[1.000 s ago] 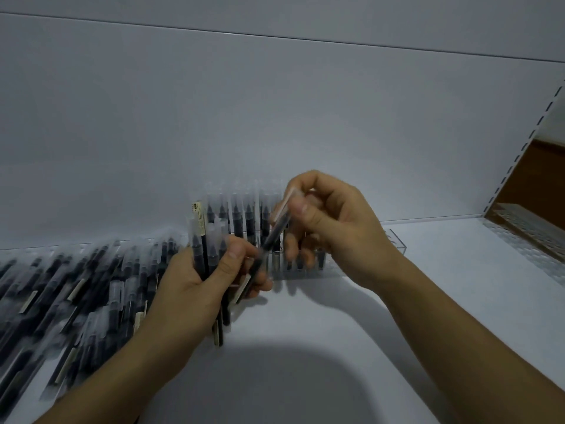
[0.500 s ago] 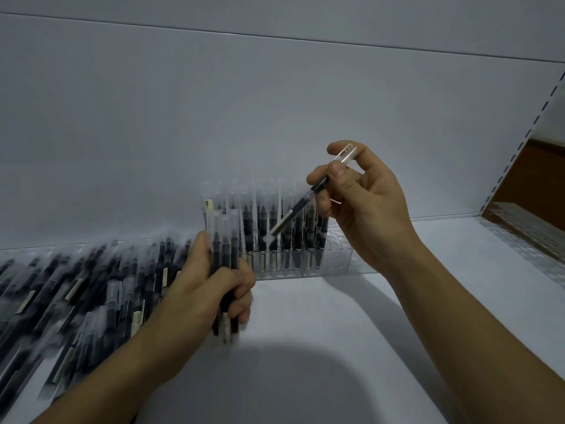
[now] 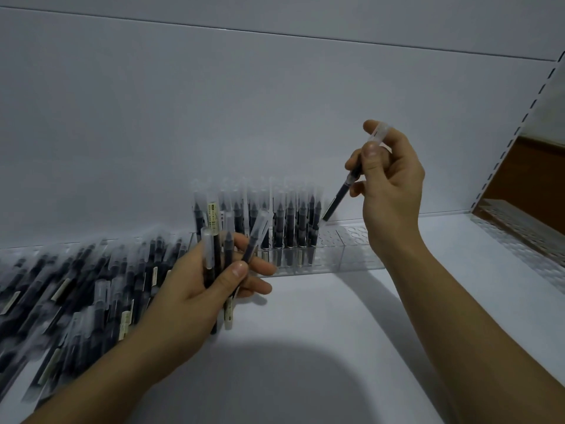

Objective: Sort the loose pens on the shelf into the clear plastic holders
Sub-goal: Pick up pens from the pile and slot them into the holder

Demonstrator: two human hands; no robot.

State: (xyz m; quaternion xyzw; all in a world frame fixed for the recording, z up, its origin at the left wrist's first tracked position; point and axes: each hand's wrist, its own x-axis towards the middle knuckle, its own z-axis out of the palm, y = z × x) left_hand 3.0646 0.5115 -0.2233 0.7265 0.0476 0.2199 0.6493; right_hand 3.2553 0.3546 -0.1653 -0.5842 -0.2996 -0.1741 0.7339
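Note:
My right hand (image 3: 388,185) pinches a single black pen (image 3: 337,201) with a clear cap, tilted so its lower end points down at the clear plastic holder (image 3: 351,255). That end hovers just above the holder's empty holes, right of the several pens standing upright (image 3: 290,221) in it. My left hand (image 3: 195,289) grips a small bundle of pens (image 3: 218,261) in front of the holder's left part. A big heap of loose pens (image 3: 70,289) lies on the white shelf at the left.
The white shelf board (image 3: 305,347) stretches in front of the holder. A white back wall (image 3: 244,117) rises right behind it. At the right, a slotted upright (image 3: 519,127) and another clear holder (image 3: 526,237) with rows of holes border the shelf.
My right hand has pulled one pen out of the left hand's bundle, carried it up and to the right, and tipped it down toward the holder's empty holes. The left hand has loosened its fingers.

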